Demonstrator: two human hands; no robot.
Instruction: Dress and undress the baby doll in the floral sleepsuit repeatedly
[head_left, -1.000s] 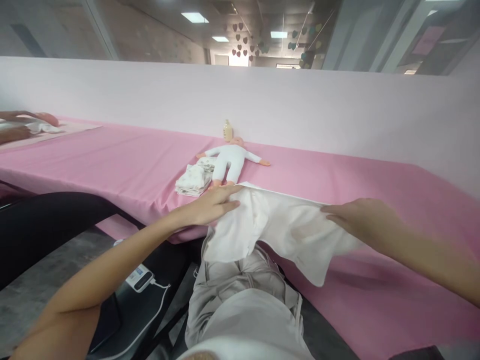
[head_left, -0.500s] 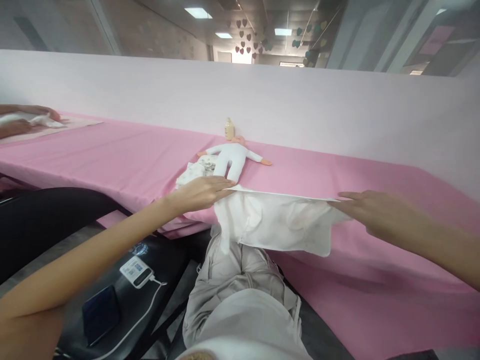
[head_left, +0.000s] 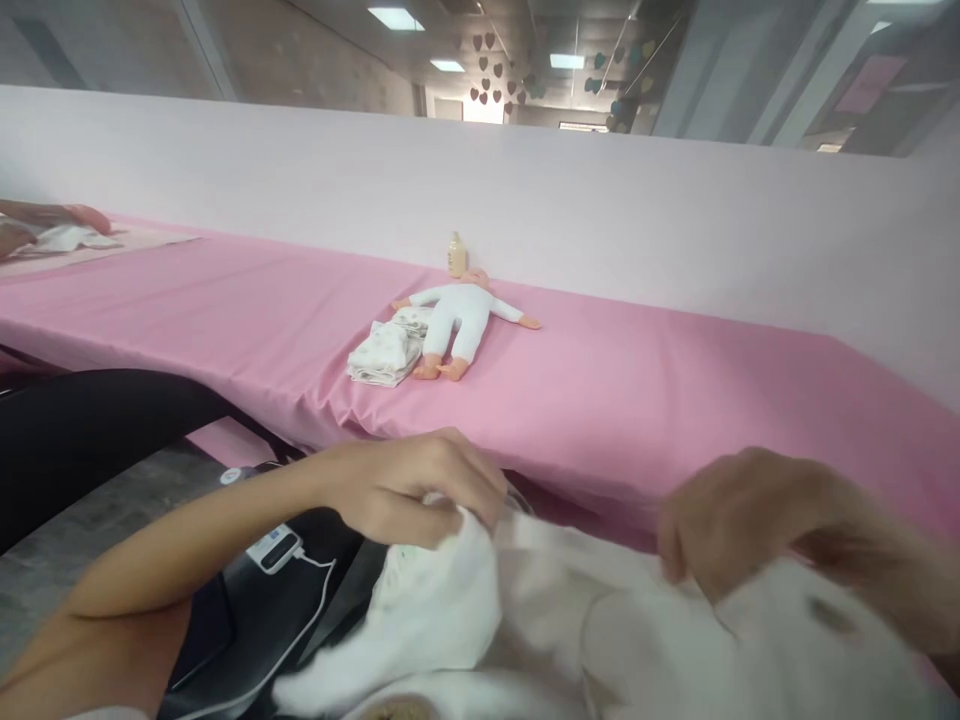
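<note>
A white cloth (head_left: 450, 610) with faint marks hangs low over my lap, blurred by motion. My left hand (head_left: 420, 490) is closed around its upper left edge, and a narrow sleeve-like end trails to the lower left. At the right, my right hand (head_left: 739, 515) grips the upper edge of the same cloth, its fingers curled down. On the table beyond lies a doll (head_left: 459, 315) in a white suit, face up, arms spread and bare feet towards me. A folded stack of patterned cloths (head_left: 384, 352) rests against the doll's leg on the left.
A pale yellow bottle (head_left: 457, 257) stands by the doll's head. Pink cloth (head_left: 637, 380) covers the table, with a white wall behind it. A black chair (head_left: 300, 610) at left holds a phone and a white device (head_left: 274, 548) with a cable. Another person's hands (head_left: 82, 215) handle white fabric far left.
Both hands have drawn the white cloth back from the table edge to my lap. It was stretched flat between them and now hangs in folds. The doll's feet have come into view.
</note>
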